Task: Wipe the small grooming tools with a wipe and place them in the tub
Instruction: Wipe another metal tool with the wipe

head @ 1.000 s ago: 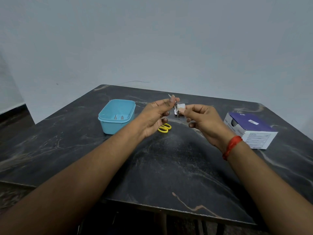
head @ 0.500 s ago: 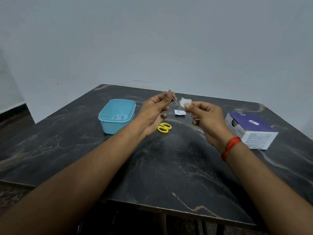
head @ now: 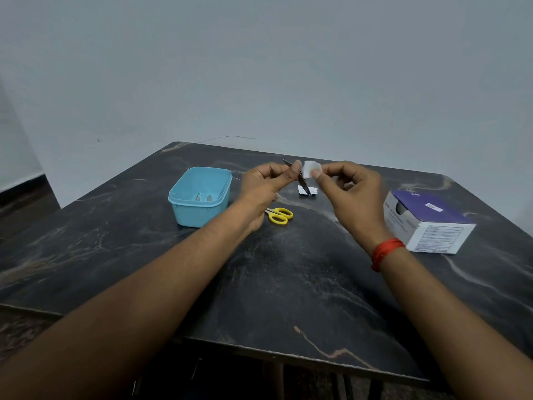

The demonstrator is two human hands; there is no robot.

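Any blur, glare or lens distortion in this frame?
Head view: dim, even light, no glare; wide-angle bowing bends the dark marble table's edges; forearms near the lens are soft, the thin metal tool and white wipe small but discernible.

A thin metal grooming tool (head: 301,180), slanted, is pinched in the left hand (head: 266,187); a small white wipe (head: 311,168) sits just beside it. An open light-blue tub (head: 199,210) holds two small metal tools (head: 203,197).
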